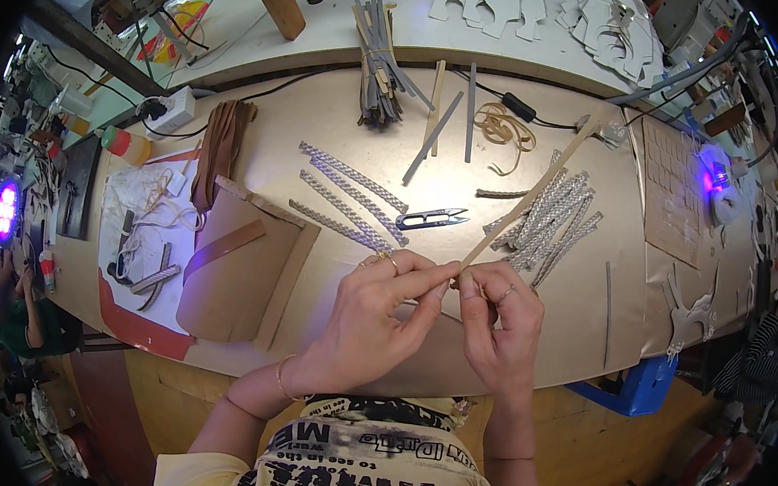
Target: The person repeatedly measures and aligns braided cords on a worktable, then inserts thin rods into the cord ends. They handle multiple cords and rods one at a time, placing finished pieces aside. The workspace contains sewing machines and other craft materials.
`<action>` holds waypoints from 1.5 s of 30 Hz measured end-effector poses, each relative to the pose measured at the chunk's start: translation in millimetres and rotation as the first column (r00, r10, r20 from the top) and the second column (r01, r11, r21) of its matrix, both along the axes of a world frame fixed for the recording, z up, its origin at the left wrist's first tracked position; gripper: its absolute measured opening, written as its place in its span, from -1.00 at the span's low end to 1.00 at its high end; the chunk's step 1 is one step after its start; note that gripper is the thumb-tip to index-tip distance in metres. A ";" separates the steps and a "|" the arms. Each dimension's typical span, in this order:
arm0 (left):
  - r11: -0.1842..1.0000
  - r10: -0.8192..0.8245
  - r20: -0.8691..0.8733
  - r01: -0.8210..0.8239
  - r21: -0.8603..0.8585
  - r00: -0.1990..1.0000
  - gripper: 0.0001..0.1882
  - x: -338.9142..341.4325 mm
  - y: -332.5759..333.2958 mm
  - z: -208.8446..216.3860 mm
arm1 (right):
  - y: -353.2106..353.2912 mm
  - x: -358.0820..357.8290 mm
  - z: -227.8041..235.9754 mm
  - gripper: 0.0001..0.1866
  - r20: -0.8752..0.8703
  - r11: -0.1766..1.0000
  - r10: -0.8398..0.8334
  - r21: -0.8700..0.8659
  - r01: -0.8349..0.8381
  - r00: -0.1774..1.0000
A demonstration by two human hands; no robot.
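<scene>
A long tan strip slants from my fingertips toward the far right of the table. My left hand pinches its near end between thumb and forefinger. Close beside it, my right hand is closed on the same end, with thumb and fingers pressed together; the tip itself is hidden. Just beyond the hands lies a pair of thread snips. Several braided silver-grey straps lie to the left of the snips, and a pile of similar braided straps lies to the right, partly under the tan strip.
A bundle of grey strips stands at the back, near loose grey strips and a coil of tan cord. On the left are a curved brown board and brown straps. A blue stool stands below the right edge.
</scene>
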State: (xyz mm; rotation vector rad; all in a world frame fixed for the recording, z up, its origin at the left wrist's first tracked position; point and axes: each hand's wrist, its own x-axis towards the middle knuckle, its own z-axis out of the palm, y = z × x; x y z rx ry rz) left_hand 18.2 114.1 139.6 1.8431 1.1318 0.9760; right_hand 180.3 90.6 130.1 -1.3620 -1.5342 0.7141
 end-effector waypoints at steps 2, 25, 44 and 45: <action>1.000 0.001 -0.016 0.000 0.031 1.000 -0.69 0.2 -0.6 -1.1 | -0.3 0.3 -0.5 -0.95 -0.022 1.000 -0.007 -0.015 0.006 1.000; 0.995 0.103 -0.108 -0.104 -0.003 0.989 -0.91 -7.5 61.6 -16.5 | -65.8 147.9 -10.5 -0.91 0.229 0.933 -0.220 -0.236 0.273 0.948; 0.961 0.265 0.008 -0.264 0.085 0.964 -0.86 -23.4 75.4 -7.3 | -137.1 318.0 -97.8 -0.62 0.357 0.666 -0.444 -0.483 0.569 0.822; 0.963 0.255 0.016 -0.255 0.083 0.967 -0.87 -21.6 73.1 -8.3 | -140.0 317.0 -95.2 -0.60 0.377 0.645 -0.437 -0.501 0.577 0.816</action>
